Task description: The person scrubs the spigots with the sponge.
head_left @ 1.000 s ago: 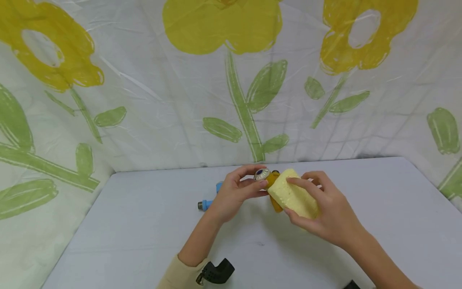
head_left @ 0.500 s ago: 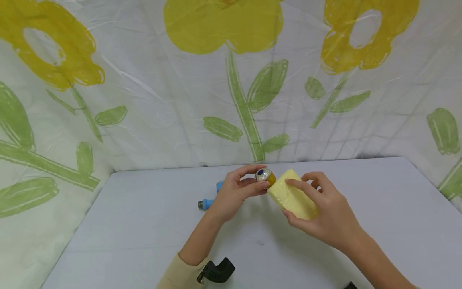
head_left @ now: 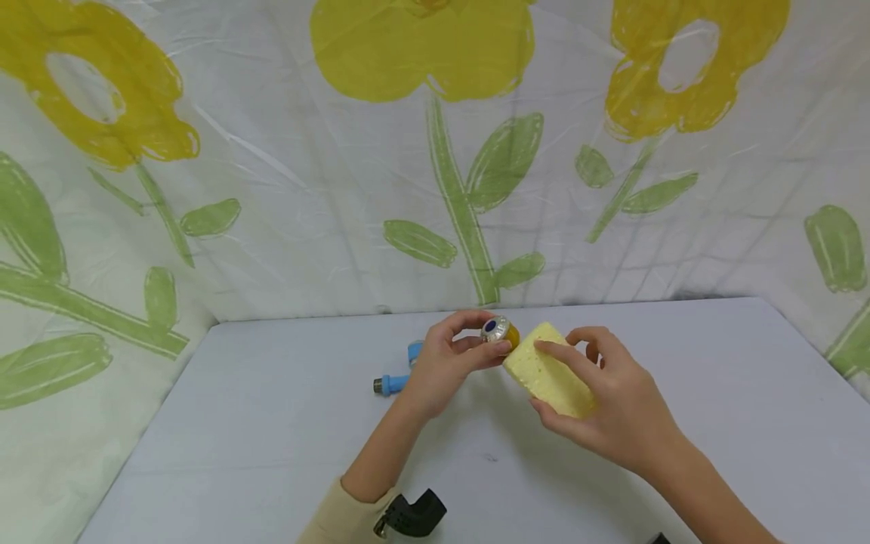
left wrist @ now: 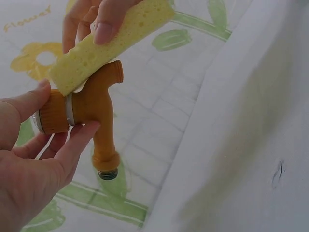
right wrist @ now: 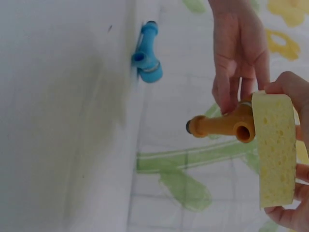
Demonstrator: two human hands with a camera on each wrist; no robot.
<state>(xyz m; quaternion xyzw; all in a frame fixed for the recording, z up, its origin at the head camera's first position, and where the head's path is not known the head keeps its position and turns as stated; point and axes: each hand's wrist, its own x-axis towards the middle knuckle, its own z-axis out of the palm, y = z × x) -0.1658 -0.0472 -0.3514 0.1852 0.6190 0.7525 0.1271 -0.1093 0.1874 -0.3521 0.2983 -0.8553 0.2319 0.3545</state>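
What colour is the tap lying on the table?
Blue tap, seen best in the right wrist view.

From the head camera, most of the orange tap [head_left: 508, 333] was hidden behind the yellow sponge [head_left: 547, 372] and the left hand [head_left: 448, 361]. Only its shiny knob showed. The blue tap [head_left: 396, 375] lay partly behind that hand too. A black thing [head_left: 411, 515] by the sleeve was cut off at the bottom edge. In the right wrist view, the right hand [right wrist: 289, 154] was cut off at the edge.
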